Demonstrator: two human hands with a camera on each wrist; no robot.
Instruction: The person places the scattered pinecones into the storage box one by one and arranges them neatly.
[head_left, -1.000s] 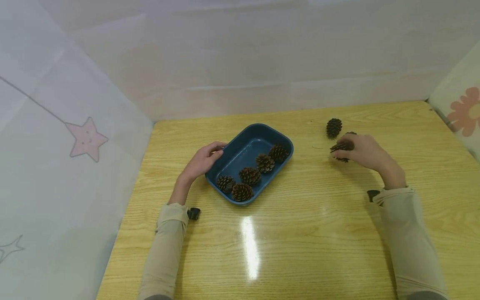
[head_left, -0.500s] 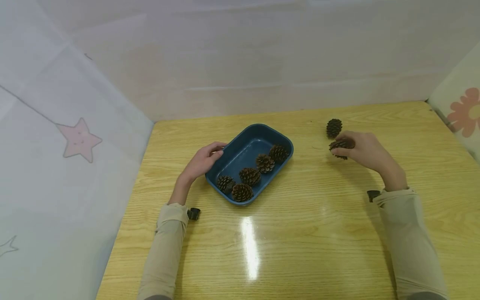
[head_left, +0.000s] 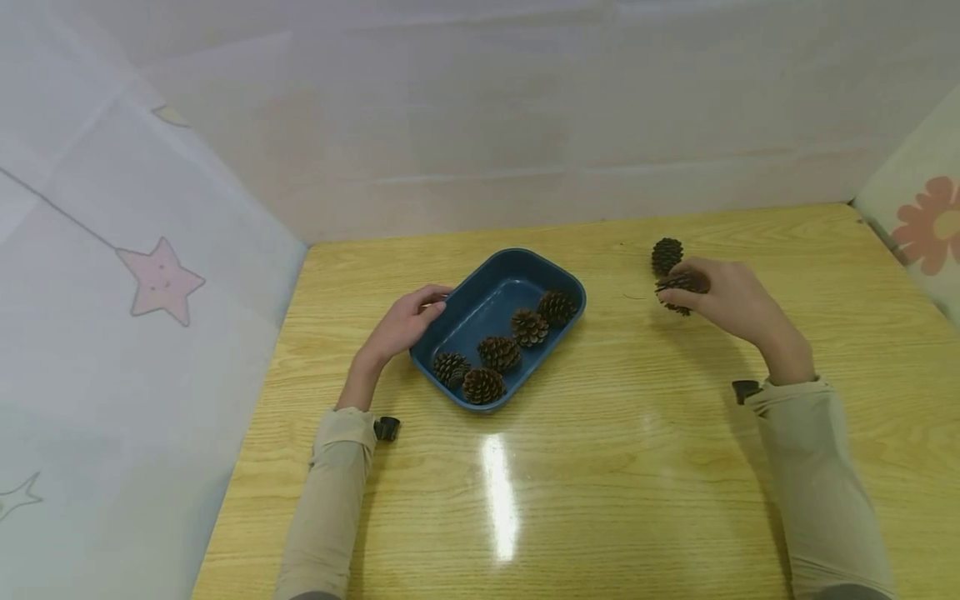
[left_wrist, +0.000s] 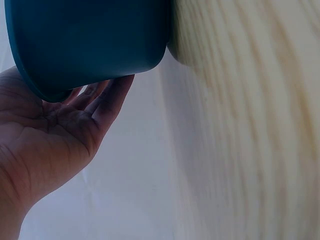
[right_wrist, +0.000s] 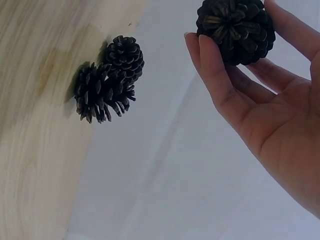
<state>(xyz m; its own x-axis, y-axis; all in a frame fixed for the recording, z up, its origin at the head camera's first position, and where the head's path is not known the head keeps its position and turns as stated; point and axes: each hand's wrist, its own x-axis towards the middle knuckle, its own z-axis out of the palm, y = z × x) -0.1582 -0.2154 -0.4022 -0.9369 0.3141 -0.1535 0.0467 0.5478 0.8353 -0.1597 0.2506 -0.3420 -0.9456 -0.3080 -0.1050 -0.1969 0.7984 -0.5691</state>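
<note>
Pale printed sheeting [head_left: 465, 108] is hung behind a wood-grain desk [head_left: 600, 492]. Five pine cones [head_left: 500, 353] are contained in a blue bin [head_left: 483, 312]. The bin's left rim is gripped by the left hand [head_left: 405, 323]. Well right of the bin, another cone [right_wrist: 235, 32] is pinched in the right hand's [head_left: 727, 302] fingertips; two loose cones [right_wrist: 124, 56] are seen near it.

Soft, even light fills the head view; a long white streak of glare (nearly upright) marks the yellow wood-grain worktop [head_left: 615, 483]. The left wrist view is dimmer, its dark blue rounded plastic tub [left_wrist: 90, 40] shaded and the grain blurred; the right wrist view renders brown scaly pine cones [right_wrist: 125, 56] almost black.
</note>
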